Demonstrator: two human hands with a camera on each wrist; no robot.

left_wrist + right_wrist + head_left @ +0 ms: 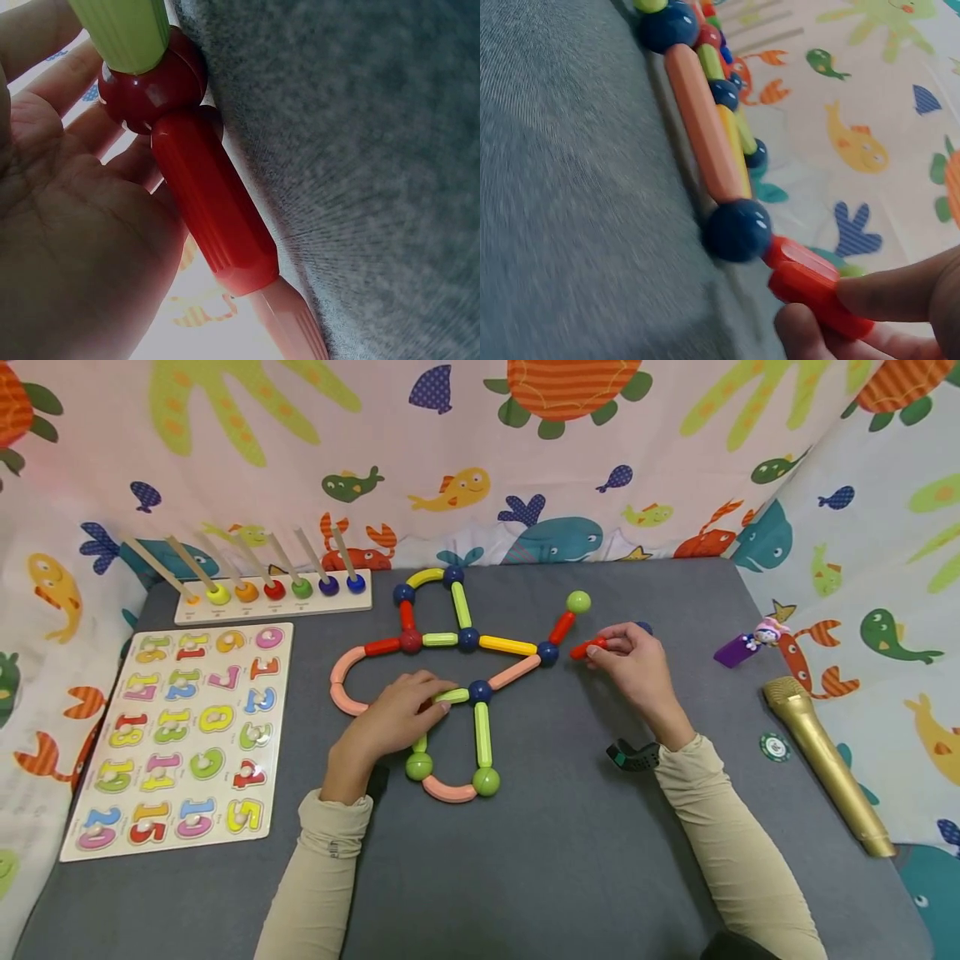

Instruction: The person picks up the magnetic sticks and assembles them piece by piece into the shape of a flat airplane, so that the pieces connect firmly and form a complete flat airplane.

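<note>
A short red rod (587,648) is pinched in the right hand (637,672), right of the stick-and-ball figure (465,668) mid-mat; that's steadied by the flat, relaxed left hand (393,714), probably so nothing slides.

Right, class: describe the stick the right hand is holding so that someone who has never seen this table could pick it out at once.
Start at the grey mat and find the flat figure of sticks and balls in its middle. At the figure's right end sits a dark blue ball. Just right of it, the right hand pinches a short red stick, the only stick held in fingers.
</note>
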